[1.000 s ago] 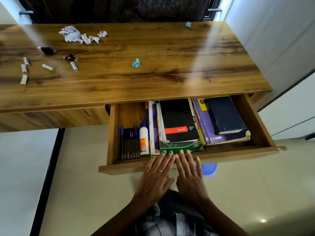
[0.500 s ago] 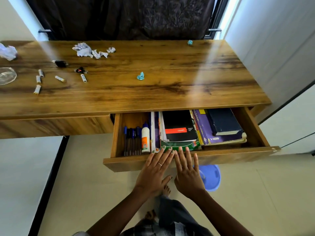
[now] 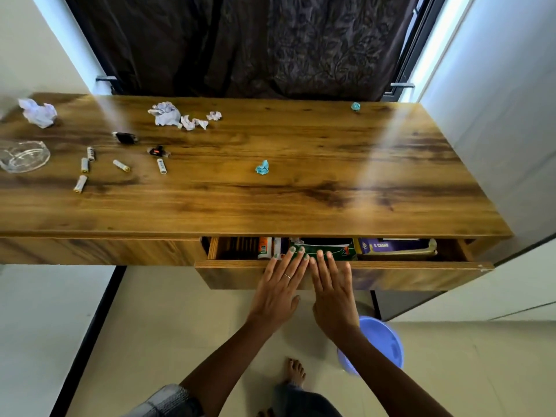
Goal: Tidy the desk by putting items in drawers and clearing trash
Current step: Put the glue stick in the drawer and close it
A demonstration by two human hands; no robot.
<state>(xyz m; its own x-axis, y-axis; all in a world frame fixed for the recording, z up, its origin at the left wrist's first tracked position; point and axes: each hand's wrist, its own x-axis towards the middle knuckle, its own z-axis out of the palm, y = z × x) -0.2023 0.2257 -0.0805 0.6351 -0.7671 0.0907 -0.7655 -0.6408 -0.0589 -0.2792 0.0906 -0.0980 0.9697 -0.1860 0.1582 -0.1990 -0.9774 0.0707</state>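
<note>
A wooden desk (image 3: 301,188) is carrying scattered litter. Crumpled white paper (image 3: 39,112) is lying at its far left corner, more white scraps (image 3: 180,115) are sitting along the back edge, and two blue wads (image 3: 262,167) (image 3: 355,106) are lying mid-desk and at the back right. Five batteries (image 3: 120,165) are lying loose at the left, near a glass dish (image 3: 22,156) and two small black items (image 3: 125,137) (image 3: 157,151).

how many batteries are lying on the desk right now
5, all on the desk's left side: three clustered by the glass dish at and, one further right, one below the small black-and-red item. None seems hidden.
</note>
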